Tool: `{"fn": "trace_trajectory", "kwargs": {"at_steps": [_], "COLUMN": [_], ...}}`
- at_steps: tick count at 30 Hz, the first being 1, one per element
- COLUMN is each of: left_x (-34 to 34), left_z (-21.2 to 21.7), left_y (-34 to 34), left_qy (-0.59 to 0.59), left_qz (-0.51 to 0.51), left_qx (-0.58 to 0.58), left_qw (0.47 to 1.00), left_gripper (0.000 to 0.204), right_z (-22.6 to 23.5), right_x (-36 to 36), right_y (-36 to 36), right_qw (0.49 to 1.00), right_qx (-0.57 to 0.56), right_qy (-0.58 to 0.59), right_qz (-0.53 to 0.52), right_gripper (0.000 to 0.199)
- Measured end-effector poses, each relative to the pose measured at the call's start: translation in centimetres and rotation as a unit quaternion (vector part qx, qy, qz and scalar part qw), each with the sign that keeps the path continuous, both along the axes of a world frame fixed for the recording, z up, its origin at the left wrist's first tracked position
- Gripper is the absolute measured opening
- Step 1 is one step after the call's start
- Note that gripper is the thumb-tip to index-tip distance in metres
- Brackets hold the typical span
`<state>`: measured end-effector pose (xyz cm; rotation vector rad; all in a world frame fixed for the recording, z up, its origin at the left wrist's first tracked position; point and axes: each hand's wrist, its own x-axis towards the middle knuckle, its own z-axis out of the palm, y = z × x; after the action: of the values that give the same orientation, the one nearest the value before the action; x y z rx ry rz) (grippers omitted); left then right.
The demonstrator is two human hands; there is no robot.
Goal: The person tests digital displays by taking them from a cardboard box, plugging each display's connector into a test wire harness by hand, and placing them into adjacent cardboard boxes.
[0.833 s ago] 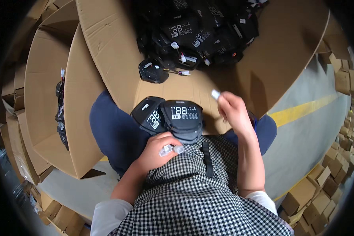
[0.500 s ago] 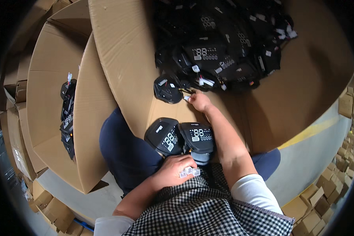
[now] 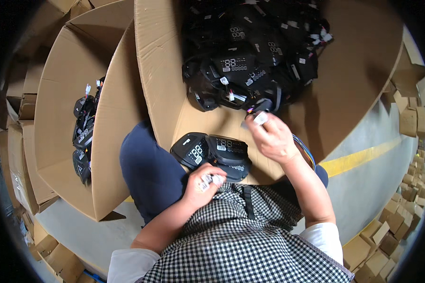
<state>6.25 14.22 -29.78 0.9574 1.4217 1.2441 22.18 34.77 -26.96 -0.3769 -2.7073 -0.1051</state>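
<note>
My left hand (image 3: 200, 188) is closed around several small white plug connectors (image 3: 208, 181) in front of my apron. Just beyond it lie black display units with white digit markings: one at the left (image 3: 190, 148), another beside it (image 3: 227, 147), and a third partly under that one (image 3: 236, 170). My right hand (image 3: 274, 139) is raised at the near edge of the pile, its fingers pinching a white connector (image 3: 260, 118) with thin wires. A dark piece (image 3: 263, 104) sits just past those fingertips; whether it hangs from the wires I cannot tell. Coloured wires (image 3: 305, 150) show beside my right wrist.
A large cardboard box (image 3: 158, 61) opens towards me, holding a heap of black display units (image 3: 236, 63) with loose white plugs. At the left stands a second box (image 3: 52, 122) with more units (image 3: 83, 129). Cartons (image 3: 378, 240) are piled at the right, past a yellow floor line (image 3: 359, 158).
My right hand has moved right and nearer to me, with a white connector in its fingers. My left hand has lifted slightly, its plugs turned. The units before me have shifted a little.
</note>
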Motion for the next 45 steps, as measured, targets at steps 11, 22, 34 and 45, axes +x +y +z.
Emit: {"fn": "trace_trajectory", "kwargs": {"at_steps": [11, 22, 34, 45], "left_x": [-0.2, -0.2, -0.1, 0.1], "left_z": [0.5, 0.5, 0.3, 0.8], "left_y": [-1.3, -1.7, -1.8, -1.9], "left_qy": [0.012, 0.210, 0.021, 0.334], "left_qz": [-0.097, -0.203, -0.211, -0.359], "left_qx": [0.129, 0.089, 0.013, 0.129], "left_qw": [0.987, 0.952, 0.977, 0.862], "left_gripper": [0.039, 0.044, 0.021, 0.029], "right_z": [0.8, 3.5, 4.1, 0.8], "right_x": [2.2, 7.3, 5.6, 6.7], "right_y": [-12.5, -17.0, -15.2, -17.8], "right_qw": [0.911, 0.789, 0.988, 0.976], "right_qx": [-0.403, -0.568, -0.101, -0.170], "right_qy": [0.034, 0.204, -0.059, -0.130], "right_qz": [0.085, -0.114, -0.104, -0.034], "right_gripper": [0.032, 0.009, 0.017, 0.007]}}
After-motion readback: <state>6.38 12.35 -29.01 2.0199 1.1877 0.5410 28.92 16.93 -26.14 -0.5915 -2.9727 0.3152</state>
